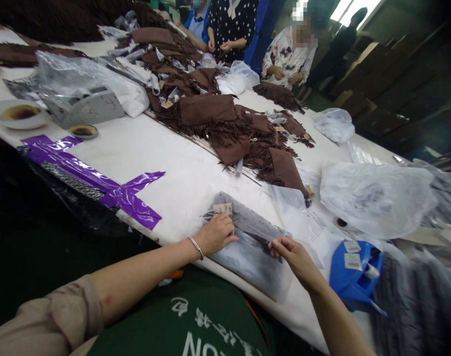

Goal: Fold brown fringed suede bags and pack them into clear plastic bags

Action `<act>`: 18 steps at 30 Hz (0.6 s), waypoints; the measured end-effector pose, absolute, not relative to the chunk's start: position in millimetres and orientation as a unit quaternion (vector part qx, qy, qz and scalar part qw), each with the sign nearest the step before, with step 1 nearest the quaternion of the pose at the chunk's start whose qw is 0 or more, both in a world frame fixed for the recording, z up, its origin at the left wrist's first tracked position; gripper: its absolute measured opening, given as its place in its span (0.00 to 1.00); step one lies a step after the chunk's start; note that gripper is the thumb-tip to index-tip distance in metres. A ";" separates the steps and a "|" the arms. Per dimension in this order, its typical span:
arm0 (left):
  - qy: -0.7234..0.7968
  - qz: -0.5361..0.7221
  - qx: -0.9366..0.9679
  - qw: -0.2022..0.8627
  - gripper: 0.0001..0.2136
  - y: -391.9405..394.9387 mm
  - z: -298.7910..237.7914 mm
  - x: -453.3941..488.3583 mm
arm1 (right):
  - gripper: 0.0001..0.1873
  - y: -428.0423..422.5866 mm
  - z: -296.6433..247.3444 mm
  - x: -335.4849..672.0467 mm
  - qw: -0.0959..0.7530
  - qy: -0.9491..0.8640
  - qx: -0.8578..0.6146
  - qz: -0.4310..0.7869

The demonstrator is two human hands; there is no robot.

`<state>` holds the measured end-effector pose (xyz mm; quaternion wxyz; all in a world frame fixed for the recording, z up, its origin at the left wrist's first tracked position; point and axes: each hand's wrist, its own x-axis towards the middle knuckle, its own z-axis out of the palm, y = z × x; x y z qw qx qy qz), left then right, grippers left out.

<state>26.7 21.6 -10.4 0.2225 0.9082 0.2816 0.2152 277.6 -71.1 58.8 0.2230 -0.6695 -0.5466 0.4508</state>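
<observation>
A grey fringed bag (247, 225) in a clear plastic sleeve lies on the white table (166, 163) right in front of me. My left hand (216, 233) has its fingers curled and pressing on the bag's near left edge, by a small paper tag (223, 208). A thin bracelet sits on that wrist. My right hand (290, 252) pinches the bag's plastic edge on the right. Both hands hold the same package flat on the table.
Brown fringed bags (225, 123) are heaped across the table's middle and far end. A blue tape dispenser (354, 272) sits right of my hand, clear plastic bags (373, 198) beyond it. Purple tape strips (95, 178) lie left. Other people (292, 49) stand at the far end.
</observation>
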 end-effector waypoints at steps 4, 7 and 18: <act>0.277 0.215 0.909 0.225 0.11 22.0 -9.8 26.5 | 0.22 -58.6 66.2 263.0 0.121 -0.581 -0.653 0.470; 0.275 0.212 0.912 0.220 0.11 21.3 -10.5 26.6 | 0.17 -43.2 67.8 249.1 -0.058 -0.672 -0.649 0.351; 0.263 0.195 0.931 0.164 0.08 18.2 -13.1 27.0 | 0.20 -31.9 47.8 247.4 -0.169 -0.649 -0.732 0.115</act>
